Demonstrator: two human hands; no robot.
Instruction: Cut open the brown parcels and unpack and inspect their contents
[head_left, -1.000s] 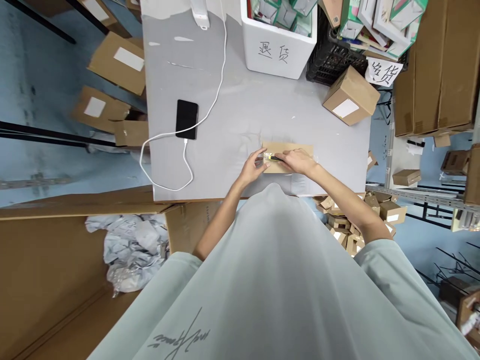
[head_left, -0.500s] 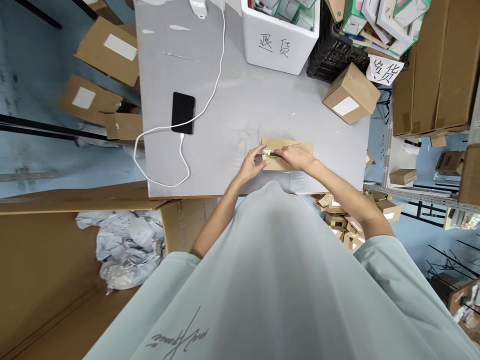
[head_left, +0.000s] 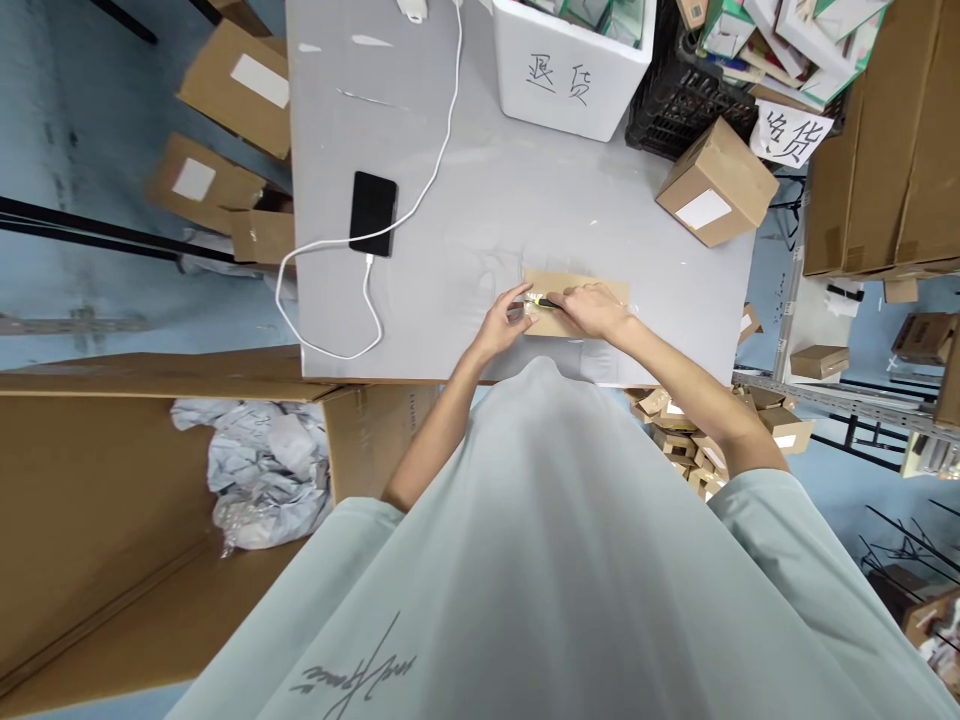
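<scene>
Bracketing rectangular brown cardboard box (head_left: 556, 323) at one end, left hand (head_left: 499, 322) is spread, likely for steadying; slim black-and-yellow tool (head_left: 546, 303) is pinched by right hand (head_left: 596, 310).

What seems a cutter (head_left: 548, 303) is over the carton (head_left: 549, 323), right of the phone (head_left: 373, 204)

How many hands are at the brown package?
2: left hand at the left end of the package; right hand over its right part, gripping a black-and-yellow tool. No other hands show.
</scene>
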